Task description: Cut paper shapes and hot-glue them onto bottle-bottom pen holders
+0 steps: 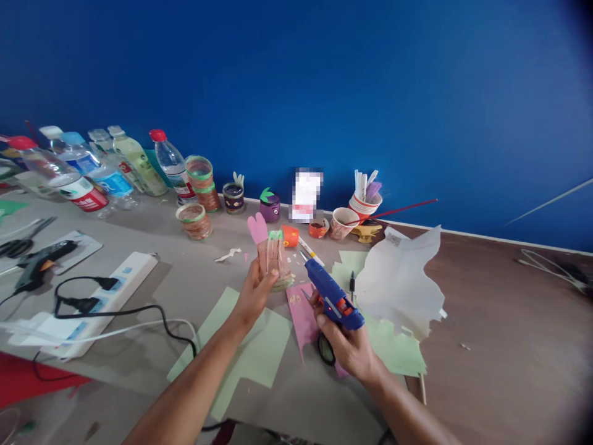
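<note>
Blue wall (296, 93) backs your grey table (315, 395); most room rightward. Your left hand (254, 293) grips a painted jar (274, 254), right hand (351, 349) the glue gun (334, 295); right grip partly hidden.

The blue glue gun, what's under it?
Pink paper, green paper and black-handled scissors show around it. The glue gun and right hand hide the scissors' middle and anything directly underneath.
</note>
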The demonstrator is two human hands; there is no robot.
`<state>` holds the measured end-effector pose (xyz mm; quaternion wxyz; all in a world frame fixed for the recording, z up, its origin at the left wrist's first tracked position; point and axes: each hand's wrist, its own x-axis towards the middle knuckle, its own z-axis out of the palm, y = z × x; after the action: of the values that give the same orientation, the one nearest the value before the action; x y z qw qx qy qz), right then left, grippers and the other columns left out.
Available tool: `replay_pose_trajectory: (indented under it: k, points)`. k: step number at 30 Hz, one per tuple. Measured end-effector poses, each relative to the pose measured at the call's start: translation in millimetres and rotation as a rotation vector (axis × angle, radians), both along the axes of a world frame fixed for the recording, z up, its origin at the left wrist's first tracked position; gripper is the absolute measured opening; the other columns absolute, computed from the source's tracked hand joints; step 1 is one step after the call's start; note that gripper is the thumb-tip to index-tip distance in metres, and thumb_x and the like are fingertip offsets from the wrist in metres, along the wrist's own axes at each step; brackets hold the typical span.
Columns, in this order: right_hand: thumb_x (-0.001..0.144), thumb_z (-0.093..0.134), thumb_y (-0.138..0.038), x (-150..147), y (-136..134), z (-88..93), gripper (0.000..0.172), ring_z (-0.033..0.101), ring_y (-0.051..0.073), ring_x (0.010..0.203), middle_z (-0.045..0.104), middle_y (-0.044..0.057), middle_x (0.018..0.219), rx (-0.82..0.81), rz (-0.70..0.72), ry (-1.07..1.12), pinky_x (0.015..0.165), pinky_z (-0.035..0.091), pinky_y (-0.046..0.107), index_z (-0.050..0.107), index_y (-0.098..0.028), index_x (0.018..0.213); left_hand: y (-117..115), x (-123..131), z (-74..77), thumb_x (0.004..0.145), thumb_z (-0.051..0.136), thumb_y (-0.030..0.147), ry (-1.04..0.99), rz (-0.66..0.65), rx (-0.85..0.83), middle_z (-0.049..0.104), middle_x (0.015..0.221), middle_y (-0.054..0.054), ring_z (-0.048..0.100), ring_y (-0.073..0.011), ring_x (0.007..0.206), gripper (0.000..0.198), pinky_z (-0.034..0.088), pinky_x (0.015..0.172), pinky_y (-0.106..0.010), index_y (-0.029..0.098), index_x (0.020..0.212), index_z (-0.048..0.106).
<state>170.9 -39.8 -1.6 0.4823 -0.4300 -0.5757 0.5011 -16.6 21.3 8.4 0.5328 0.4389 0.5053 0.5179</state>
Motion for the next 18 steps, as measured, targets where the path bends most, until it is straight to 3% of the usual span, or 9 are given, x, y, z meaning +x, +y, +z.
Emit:
replay_pose_trajectory:
  k: [7,18]
  points:
    - [0.092,0.05,-0.033,-0.4,-0.1,-0.8,0.023,0.049,0.013,0.062,0.056,0.004,0.093,0.006,-0.005,-0.032,0.06,0.045,0.027,0.052,-0.022,0.112,1.1,-2.6,-5.6,0.077,0.061,0.04,0.001,-0.03,0.002,0.067,0.115,-0.008,0.056,-0.0279,0.116,0.044,0.041,0.097,-0.039,0.017,0.115,0.059]
    - [0.09,0.052,-0.038,-2.8,0.6,3.7,0.02,0.044,0.012,0.056,0.05,0.0,0.075,-0.046,-0.007,-0.041,0.053,0.043,0.025,0.053,-0.021,0.101,0.3,1.3,-1.7,0.073,0.065,0.039,-0.028,-0.053,-0.023,0.068,0.111,-0.008,0.058,-0.028,0.112,0.042,0.042,0.095,-0.038,0.017,0.109,0.061]
